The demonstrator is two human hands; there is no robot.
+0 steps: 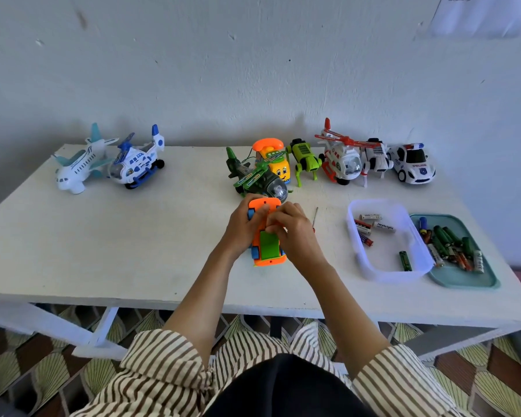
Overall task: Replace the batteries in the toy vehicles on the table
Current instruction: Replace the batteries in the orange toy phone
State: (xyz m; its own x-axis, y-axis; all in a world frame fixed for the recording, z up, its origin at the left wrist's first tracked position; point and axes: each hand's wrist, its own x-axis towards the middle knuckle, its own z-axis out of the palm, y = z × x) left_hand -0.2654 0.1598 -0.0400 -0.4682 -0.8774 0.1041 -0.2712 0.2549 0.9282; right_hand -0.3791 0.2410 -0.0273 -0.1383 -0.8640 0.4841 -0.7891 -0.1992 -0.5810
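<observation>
1. The orange toy car (267, 257) is belly-up at the middle of the tabletop (163, 236), just before the green helicopter (259, 179).
2. The left grip (243, 227) clasps its side.
3. The right grip (292, 233) curls its fingers onto the underside, by the green cover (268, 246).
4. The screwdriver (315, 216) lies just beside.

Orange, green and blue toy car (268, 245); dark green helicopter (253, 176); white police car (412, 167); white bench (133, 236); teal tray (463, 281); brown-and-cream striped sleeves (163, 365).
</observation>
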